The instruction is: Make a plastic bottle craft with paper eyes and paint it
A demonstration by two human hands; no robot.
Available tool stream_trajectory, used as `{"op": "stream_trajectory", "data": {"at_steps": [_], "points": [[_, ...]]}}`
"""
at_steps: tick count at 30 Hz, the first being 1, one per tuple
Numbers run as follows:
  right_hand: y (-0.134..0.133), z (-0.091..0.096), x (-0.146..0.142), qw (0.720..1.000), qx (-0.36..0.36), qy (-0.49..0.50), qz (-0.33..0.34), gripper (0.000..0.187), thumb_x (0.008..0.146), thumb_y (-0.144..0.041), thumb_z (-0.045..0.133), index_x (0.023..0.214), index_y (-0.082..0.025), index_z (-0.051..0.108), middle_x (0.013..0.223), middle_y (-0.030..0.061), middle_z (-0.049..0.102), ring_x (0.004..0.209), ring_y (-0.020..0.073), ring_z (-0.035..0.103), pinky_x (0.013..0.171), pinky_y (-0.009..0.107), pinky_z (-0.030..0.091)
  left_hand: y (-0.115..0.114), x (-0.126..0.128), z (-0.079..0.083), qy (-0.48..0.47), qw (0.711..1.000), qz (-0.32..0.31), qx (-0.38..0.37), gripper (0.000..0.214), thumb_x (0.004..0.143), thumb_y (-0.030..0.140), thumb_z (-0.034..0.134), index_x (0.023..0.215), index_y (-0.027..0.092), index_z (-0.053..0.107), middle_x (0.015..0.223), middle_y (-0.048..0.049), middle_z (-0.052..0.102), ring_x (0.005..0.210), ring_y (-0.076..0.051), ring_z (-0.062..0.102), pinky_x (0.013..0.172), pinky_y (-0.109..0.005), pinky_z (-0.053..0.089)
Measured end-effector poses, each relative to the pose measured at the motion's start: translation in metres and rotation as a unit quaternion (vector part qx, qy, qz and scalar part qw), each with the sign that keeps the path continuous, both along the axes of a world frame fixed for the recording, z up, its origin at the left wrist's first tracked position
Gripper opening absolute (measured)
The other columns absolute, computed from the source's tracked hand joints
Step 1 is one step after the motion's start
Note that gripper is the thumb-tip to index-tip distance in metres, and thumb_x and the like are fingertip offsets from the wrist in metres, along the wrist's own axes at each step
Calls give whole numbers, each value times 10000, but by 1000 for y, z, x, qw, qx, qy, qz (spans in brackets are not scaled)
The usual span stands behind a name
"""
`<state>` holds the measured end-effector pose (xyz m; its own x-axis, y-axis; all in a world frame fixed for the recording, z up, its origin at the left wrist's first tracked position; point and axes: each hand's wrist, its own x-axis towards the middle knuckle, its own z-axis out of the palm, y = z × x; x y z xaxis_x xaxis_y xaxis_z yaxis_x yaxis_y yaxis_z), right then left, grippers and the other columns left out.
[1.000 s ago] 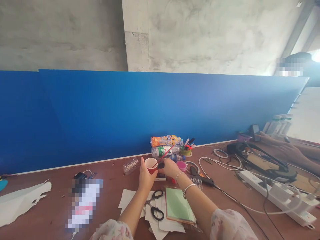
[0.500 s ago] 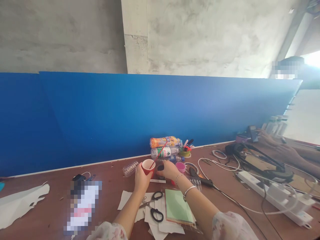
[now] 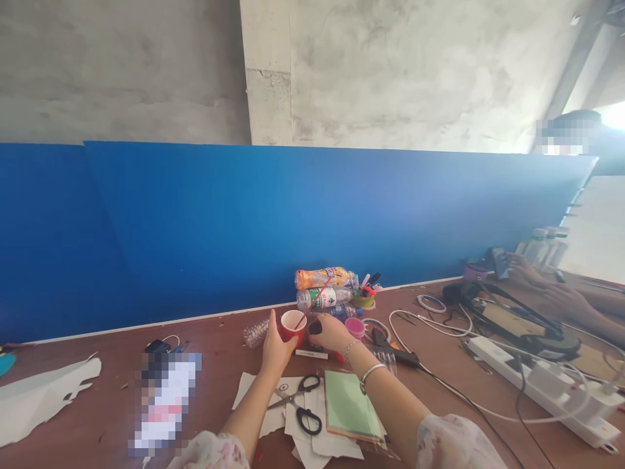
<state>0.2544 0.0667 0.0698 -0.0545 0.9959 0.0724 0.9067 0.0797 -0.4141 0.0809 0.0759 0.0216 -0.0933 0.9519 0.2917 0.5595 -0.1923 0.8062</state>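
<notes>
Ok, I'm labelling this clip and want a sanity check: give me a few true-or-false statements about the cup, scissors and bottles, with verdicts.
The left hand grips the red cup. True.
The scissors are in the right hand. False: they lie on white paper scraps, untouched.
A thin red stick leans out of the cup. True.
The orange bottle stands upright. False: it lies on its side atop another bottle.

The brown table (image 3: 209,355) carries scissors (image 3: 300,404) on paper scraps (image 3: 247,387) at lower centre, bottles (image 3: 322,297) above them, a power strip (image 3: 498,357) lower right.
</notes>
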Motion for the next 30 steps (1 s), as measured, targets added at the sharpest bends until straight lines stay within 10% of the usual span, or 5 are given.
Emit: {"op": "stream_trajectory", "data": {"at_steps": [6,22,30], "points": [[3,-3,0,1000,-7,0,-2,424,638,-328,684,1014,-149,607,1077,121,640,976,266,603,757,296,416,-1,-4,5,50,999,6,-13,532,621,275,678,1121,118,592,1081,-166,627,1109,-350,536,948,-443,388],[4,-2,-4,1000,-8,-13,-13,427,624,-302,658,1006,-117,606,1054,144,596,884,246,619,726,300,427,1,2,-3,47,999,-8,-20,629,655,240,672,1229,77,473,1055,-170,658,1020,-286,613,828,-346,465],[2,3,-5,1000,-2,-15,-3,455,618,-316,662,1029,-129,607,1069,141,603,884,252,625,701,295,431,-13,8,17,136,984,10,112,595,730,268,625,1285,183,426,1179,-126,530,1129,-279,492,928,-402,406]]}}
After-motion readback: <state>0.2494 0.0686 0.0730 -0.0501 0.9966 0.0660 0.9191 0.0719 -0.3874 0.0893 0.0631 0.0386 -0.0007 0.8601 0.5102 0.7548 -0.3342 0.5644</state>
